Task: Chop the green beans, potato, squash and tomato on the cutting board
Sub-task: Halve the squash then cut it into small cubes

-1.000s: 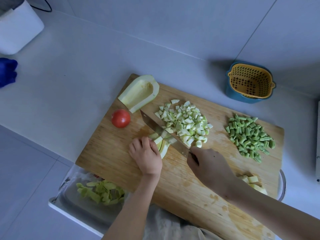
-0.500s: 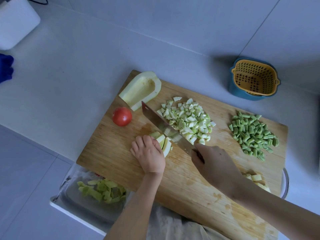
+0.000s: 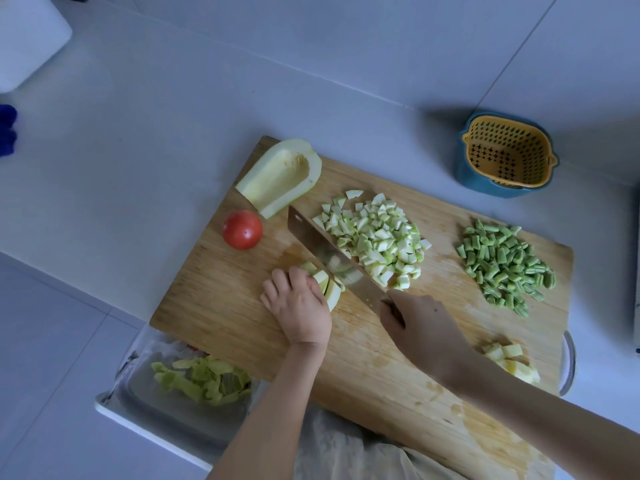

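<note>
A wooden cutting board (image 3: 242, 327) fills the middle. My left hand (image 3: 298, 306) holds down squash strips (image 3: 330, 289) with curled fingers. My right hand (image 3: 419, 323) grips the handle of a cleaver (image 3: 325, 254), whose blade stands just right of the strips. Beyond the blade lies a pile of diced squash (image 3: 377, 237). A scooped squash half (image 3: 280, 174) lies at the board's far left corner, a whole tomato (image 3: 242, 229) beside it. Chopped green beans (image 3: 505, 265) sit at the right, potato pieces (image 3: 512, 358) near my right forearm.
A yellow strainer basket in a blue bowl (image 3: 505, 157) stands behind the board on the white counter. A tray with green peelings (image 3: 204, 379) sits below the board's near left edge. A white appliance (image 3: 24, 39) occupies the far left corner.
The cleaver has gone on chopping at the squash strips, its blade staying just right of my left hand. Both hands remain in about the same places on the board.
</note>
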{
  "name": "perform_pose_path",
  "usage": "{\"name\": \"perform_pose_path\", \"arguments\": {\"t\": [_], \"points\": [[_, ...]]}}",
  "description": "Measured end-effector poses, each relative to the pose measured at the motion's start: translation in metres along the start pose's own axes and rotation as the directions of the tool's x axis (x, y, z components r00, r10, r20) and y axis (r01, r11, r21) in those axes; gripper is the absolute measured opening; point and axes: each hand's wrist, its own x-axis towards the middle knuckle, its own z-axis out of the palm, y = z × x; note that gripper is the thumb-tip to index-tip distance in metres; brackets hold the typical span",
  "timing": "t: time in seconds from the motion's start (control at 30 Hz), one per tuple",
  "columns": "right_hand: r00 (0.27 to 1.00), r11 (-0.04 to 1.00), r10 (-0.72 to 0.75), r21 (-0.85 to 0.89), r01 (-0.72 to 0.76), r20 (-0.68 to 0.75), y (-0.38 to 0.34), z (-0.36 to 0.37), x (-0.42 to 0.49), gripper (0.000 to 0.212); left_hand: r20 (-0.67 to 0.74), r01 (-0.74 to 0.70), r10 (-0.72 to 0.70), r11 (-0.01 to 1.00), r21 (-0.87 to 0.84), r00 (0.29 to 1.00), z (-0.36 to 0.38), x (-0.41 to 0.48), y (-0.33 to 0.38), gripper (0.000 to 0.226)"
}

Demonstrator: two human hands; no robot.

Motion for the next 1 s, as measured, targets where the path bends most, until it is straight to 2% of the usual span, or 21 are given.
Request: {"name": "perform_pose_path", "arguments": {"t": [0.1, 0.27, 0.43, 0.53, 0.67, 0.83, 1.0], "points": [[1.000, 0.998, -0.027, -0.062, 0.027, -0.009, -0.005, -0.008, -0.012, 0.035, -0.009, -0.002, 0.003, 1.000, 0.015, 1.000, 0.001, 0.000, 0.000, 0.021], [0.999, 0.988, 0.012, -0.157, -0.005, 0.041, -0.012, 0.006, 0.003, 0.037, 0.018, 0.010, -0.010, 1.000, 0.006, 1.000, 0.000, 0.000, -0.001, 0.021], [0.998, 0.999, 0.038, -0.032, -0.037, 0.046, -0.008, 0.018, 0.014, 0.029, 0.006, 0.006, -0.006, 1.000, -0.022, 1.000, 0.000, 0.001, 0.000, 0.021], [1.000, 0.999, 0.006, 0.034, -0.006, 0.001, -0.002, 0.009, 0.004, 0.032, 0.008, 0.007, -0.007, 1.000, -0.020, 1.000, 0.000, -0.001, 0.000, 0.021], [0.999, 0.998, -0.040, -0.056, 0.039, -0.011, -0.007, -0.001, -0.013, 0.037, 0.009, 0.007, -0.007, 1.000, -0.006, 1.000, 0.002, -0.001, 0.000, 0.019], [0.999, 0.988, 0.001, -0.153, 0.005, 0.040, -0.015, 0.014, -0.001, 0.034, 0.013, 0.017, -0.016, 1.000, -0.008, 1.000, 0.001, -0.001, 0.000, 0.017], [0.997, 0.999, 0.034, -0.038, -0.031, 0.066, -0.011, 0.023, 0.012, 0.030, -0.010, 0.022, -0.023, 0.998, -0.063, 1.000, 0.001, 0.000, 0.001, 0.019]]}}
